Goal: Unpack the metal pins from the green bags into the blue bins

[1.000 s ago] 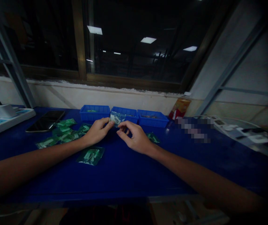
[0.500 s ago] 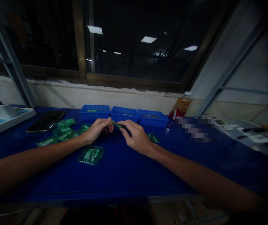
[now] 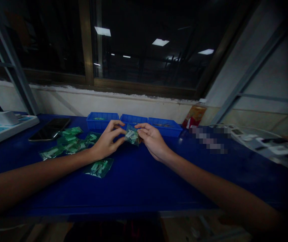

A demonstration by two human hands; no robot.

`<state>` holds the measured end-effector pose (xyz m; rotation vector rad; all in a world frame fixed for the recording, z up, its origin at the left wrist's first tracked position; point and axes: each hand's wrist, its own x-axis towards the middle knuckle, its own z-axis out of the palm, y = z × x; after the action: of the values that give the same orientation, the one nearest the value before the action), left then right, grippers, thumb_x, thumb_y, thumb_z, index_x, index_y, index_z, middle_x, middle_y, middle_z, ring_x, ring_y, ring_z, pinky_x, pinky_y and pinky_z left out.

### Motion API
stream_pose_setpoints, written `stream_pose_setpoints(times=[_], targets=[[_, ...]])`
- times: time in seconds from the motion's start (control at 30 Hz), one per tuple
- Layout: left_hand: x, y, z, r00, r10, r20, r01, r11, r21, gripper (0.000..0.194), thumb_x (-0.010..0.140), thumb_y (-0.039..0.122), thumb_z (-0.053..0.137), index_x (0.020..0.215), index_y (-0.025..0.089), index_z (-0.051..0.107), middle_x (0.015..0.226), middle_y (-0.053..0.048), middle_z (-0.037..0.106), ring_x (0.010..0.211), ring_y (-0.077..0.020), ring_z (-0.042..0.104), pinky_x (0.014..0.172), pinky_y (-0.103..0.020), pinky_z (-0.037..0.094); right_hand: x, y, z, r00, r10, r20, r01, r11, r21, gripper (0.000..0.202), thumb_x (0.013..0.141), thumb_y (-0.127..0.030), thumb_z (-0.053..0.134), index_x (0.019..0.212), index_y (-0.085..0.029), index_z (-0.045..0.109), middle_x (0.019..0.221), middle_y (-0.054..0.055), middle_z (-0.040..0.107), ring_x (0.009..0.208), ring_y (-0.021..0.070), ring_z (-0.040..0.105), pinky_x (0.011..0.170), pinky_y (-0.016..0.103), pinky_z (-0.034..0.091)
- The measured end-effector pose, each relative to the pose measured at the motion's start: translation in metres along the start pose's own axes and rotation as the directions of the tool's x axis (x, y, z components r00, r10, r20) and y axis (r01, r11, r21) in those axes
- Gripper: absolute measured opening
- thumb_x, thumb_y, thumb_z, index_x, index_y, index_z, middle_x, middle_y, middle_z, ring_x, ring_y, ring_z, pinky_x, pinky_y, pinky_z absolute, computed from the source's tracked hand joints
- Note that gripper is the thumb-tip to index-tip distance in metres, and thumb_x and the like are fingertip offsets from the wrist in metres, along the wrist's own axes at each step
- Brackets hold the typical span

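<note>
A small clear zip bag [image 3: 132,135] with pale green and metal-looking pieces is held up between my hands, above the blue table. My right hand [image 3: 154,141] pinches its right edge between thumb and fingers. At the bag's left edge, the curved fingers and thumb of my left hand [image 3: 110,139] close on it. Another filled bag [image 3: 100,167] lies flat on the table just below my left wrist. Several similar bags [image 3: 70,144] are heaped left of that hand, partly behind my forearm.
Three blue bins stand along the back: a left bin [image 3: 93,124], a middle bin [image 3: 141,119] and a right bin [image 3: 168,131]. A phone [image 3: 49,129] and a power strip [image 3: 25,122] lie at the left. At the right are a drink bottle [image 3: 195,116] and a cluttered clear tray [image 3: 254,141].
The bag between my hands has turned so its flat face shows. My left fingers have spread and curled about its left edge. A bag near my right wrist no longer shows.
</note>
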<state>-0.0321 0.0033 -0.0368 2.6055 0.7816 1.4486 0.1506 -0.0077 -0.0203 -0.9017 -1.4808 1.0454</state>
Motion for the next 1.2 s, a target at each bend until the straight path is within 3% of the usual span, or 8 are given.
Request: stream_pose_setpoints(times=[0.2,0.4,0.53,0.6,0.77,0.97,1.1,1.2], targets=[[-0.001,0.000,-0.003,0.990,0.069,-0.126,-0.058,0.994,0.089,0.028,0.079,0.022,0.057,0.104,0.020,0.046,0.114,-0.009,0.040,0.109,-0.0207,0.041,0.077,-0.032,0.045,-0.005,-0.001,0.006,0.987,0.153,0.051,-0.157,0.985,0.066,0.007,0.077,-0.015,0.050,0.083,-0.017,0.053,0.063,-0.001,0.052,0.051,0.0079,0.047,0.047,0.022,0.036],[0.000,0.009,-0.019,0.879,0.384,0.284,-0.452,0.860,0.236,0.021,0.083,0.017,0.051,0.102,0.024,0.054,0.099,-0.003,0.058,0.100,-0.0186,0.048,0.085,-0.035,0.037,-0.007,0.003,0.008,0.926,0.316,0.206,-0.324,0.946,0.007,0.010,0.079,-0.014,0.044,0.079,-0.016,0.053,0.062,0.001,0.055,0.050,0.0093,0.050,0.047,0.023,0.038],[0.003,0.007,-0.020,0.970,0.180,0.165,-0.213,0.953,0.216,0.013,0.084,0.023,0.049,0.095,0.019,0.055,0.087,-0.003,0.061,0.083,-0.0157,0.053,0.075,-0.031,0.039,-0.008,0.006,0.002,0.948,0.106,0.299,0.008,0.934,-0.356,0.022,0.087,-0.029,0.033,0.082,-0.018,0.051,0.066,0.003,0.056,0.056,0.0125,0.053,0.054,0.028,0.043],[0.004,0.000,-0.016,0.999,-0.012,0.049,0.005,0.989,0.145,0.015,0.085,0.027,0.048,0.096,0.017,0.053,0.084,-0.003,0.060,0.078,-0.0145,0.054,0.071,-0.029,0.041,-0.007,0.007,-0.004,0.923,-0.059,0.379,0.286,0.764,-0.579,0.020,0.087,-0.030,0.036,0.085,-0.018,0.052,0.071,0.004,0.057,0.064,0.0146,0.055,0.063,0.031,0.044],[0.001,-0.019,-0.003,0.902,-0.427,0.059,0.431,0.887,-0.163,0.035,0.083,0.034,0.049,0.112,0.018,0.039,0.060,0.006,0.047,0.053,-0.0104,0.049,0.052,-0.022,0.039,-0.007,0.009,-0.009,0.877,-0.242,0.414,0.480,0.452,-0.752,0.041,0.082,-0.028,0.046,0.121,-0.016,0.039,0.095,0.009,0.058,0.083,0.0190,0.056,0.075,0.034,0.046],[0.001,-0.015,0.000,0.873,-0.455,0.178,0.488,0.810,-0.325,0.022,0.082,0.033,0.049,0.095,0.016,0.046,0.055,0.007,0.041,0.047,-0.0077,0.042,0.046,-0.020,0.034,-0.013,0.006,-0.002,0.840,-0.356,0.409,0.522,0.323,-0.789,0.061,0.077,-0.024,0.051,0.133,-0.015,0.027,0.122,0.015,0.043,0.103,0.0244,0.051,0.083,0.037,0.047],[0.004,-0.008,-0.001,0.872,-0.445,0.202,0.489,0.801,-0.347,0.018,0.082,0.033,0.049,0.085,0.016,0.049,0.057,0.005,0.044,0.049,-0.0075,0.043,0.047,-0.019,0.035,-0.015,0.002,0.001,0.794,-0.394,0.462,0.582,0.275,-0.765,0.032,0.081,-0.022,0.046,0.113,-0.019,0.049,0.109,0.010,0.051,0.099,0.0212,0.052,0.083,0.037,0.046],[0.005,-0.005,-0.003,0.857,-0.462,0.230,0.516,0.769,-0.377,0.021,0.084,0.036,0.045,0.085,0.016,0.049,0.060,0.003,0.050,0.051,-0.0079,0.047,0.048,-0.020,0.038,-0.013,0.003,0.001,0.816,-0.407,0.410,0.562,0.392,-0.729,0.016,0.085,-0.025,0.044,0.094,-0.019,0.056,0.092,0.006,0.058,0.087,0.0180,0.055,0.079,0.034,0.045]])
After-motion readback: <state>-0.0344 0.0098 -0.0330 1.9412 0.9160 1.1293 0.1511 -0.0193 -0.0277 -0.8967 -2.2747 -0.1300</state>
